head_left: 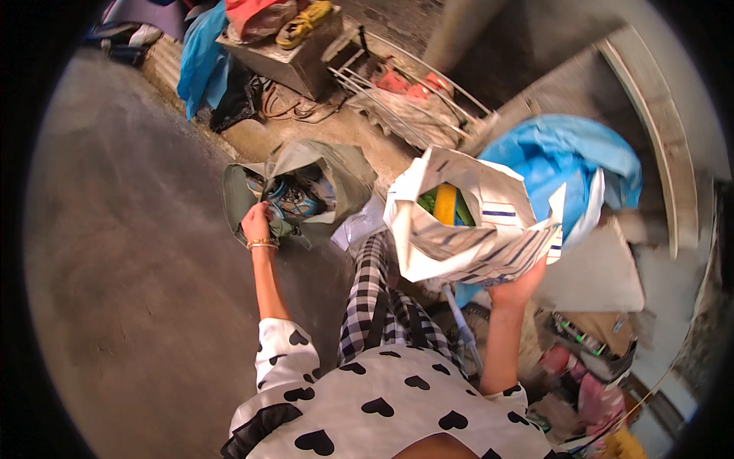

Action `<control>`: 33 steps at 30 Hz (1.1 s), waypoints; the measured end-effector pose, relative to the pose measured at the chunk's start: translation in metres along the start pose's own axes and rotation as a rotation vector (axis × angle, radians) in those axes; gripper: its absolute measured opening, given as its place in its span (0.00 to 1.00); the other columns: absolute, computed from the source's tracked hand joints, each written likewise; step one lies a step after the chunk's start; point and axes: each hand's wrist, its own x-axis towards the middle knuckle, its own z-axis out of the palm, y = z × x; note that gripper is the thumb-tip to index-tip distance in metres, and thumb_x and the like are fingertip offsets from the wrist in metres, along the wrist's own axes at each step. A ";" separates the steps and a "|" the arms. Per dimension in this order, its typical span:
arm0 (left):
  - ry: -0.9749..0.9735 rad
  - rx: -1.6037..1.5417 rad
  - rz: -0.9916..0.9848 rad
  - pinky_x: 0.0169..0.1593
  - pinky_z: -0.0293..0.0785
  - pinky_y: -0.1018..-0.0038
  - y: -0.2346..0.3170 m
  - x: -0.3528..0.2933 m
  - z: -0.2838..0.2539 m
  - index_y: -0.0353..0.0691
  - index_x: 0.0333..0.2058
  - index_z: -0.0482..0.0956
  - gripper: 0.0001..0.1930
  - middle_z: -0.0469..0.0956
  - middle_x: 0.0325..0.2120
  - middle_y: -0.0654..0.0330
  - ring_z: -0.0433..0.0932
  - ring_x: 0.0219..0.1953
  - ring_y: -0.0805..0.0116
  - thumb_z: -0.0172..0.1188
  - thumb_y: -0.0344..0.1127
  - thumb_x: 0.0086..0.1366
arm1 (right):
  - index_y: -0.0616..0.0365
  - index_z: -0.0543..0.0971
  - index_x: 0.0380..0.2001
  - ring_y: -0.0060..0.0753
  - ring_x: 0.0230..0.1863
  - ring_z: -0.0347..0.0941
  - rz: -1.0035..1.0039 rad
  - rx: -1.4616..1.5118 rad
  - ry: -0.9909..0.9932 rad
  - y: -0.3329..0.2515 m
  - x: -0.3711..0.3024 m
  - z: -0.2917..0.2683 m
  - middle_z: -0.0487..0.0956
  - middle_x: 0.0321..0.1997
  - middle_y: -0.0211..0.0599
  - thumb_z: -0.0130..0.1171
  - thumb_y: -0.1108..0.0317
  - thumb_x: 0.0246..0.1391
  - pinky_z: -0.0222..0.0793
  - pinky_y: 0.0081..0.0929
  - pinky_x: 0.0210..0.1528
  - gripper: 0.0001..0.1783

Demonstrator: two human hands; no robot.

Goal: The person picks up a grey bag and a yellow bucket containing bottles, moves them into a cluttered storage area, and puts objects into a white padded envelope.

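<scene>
My left hand is closed on the near rim of a grey-green bag that gapes open. Shoes with blue trim lie inside it. On the right, my right hand grips a white bag with dark stripes from below at its right side; the fingers are partly hidden behind it. The striped bag's mouth faces up, showing a yellow item and something green inside, whose kinds I cannot make out.
A large blue plastic bag bulges behind the striped bag. Farther off are a metal rack and a box with a yellow shoe on it. Cluttered items fill the lower right. Grey floor stretches left.
</scene>
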 end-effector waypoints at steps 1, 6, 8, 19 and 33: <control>-0.029 -0.005 0.034 0.22 0.57 0.80 -0.004 0.005 -0.006 0.34 0.16 0.72 0.10 0.66 0.12 0.67 0.62 0.16 0.79 0.52 0.33 0.53 | 0.57 0.65 0.51 0.37 0.50 0.66 0.039 0.007 -0.014 -0.001 0.007 0.014 0.69 0.50 0.37 0.34 0.50 0.57 0.62 0.34 0.52 0.26; -0.023 -0.058 0.029 0.20 0.54 0.81 -0.023 0.009 -0.016 0.40 0.11 0.66 0.15 0.63 0.10 0.70 0.59 0.14 0.82 0.54 0.32 0.54 | 0.58 0.67 0.48 0.38 0.48 0.68 -0.035 -0.104 -0.006 0.006 0.031 0.091 0.71 0.49 0.38 0.35 0.51 0.57 0.62 0.34 0.52 0.25; 0.010 -0.132 -0.027 0.20 0.53 0.82 -0.022 0.008 -0.015 0.40 0.10 0.65 0.16 0.63 0.09 0.70 0.58 0.14 0.82 0.54 0.33 0.55 | 0.57 0.68 0.48 0.37 0.48 0.68 -0.025 -0.129 -0.069 0.000 0.047 0.123 0.71 0.48 0.36 0.35 0.53 0.57 0.63 0.34 0.51 0.24; 0.052 -0.278 -0.102 0.24 0.55 0.80 0.039 0.011 -0.019 0.38 0.14 0.65 0.14 0.63 0.12 0.67 0.59 0.17 0.79 0.52 0.33 0.56 | 0.56 0.67 0.50 0.42 0.52 0.64 -0.168 -0.246 -0.079 -0.028 0.066 0.267 0.69 0.52 0.38 0.38 0.52 0.55 0.60 0.43 0.54 0.25; 0.366 -0.515 -0.216 0.25 0.60 0.79 0.114 0.034 -0.018 0.37 0.21 0.72 0.11 0.68 0.17 0.64 0.65 0.20 0.75 0.55 0.39 0.55 | 0.59 0.67 0.49 0.41 0.52 0.65 0.169 -0.075 -0.380 0.026 0.137 0.352 0.69 0.51 0.40 0.37 0.55 0.57 0.58 0.40 0.56 0.23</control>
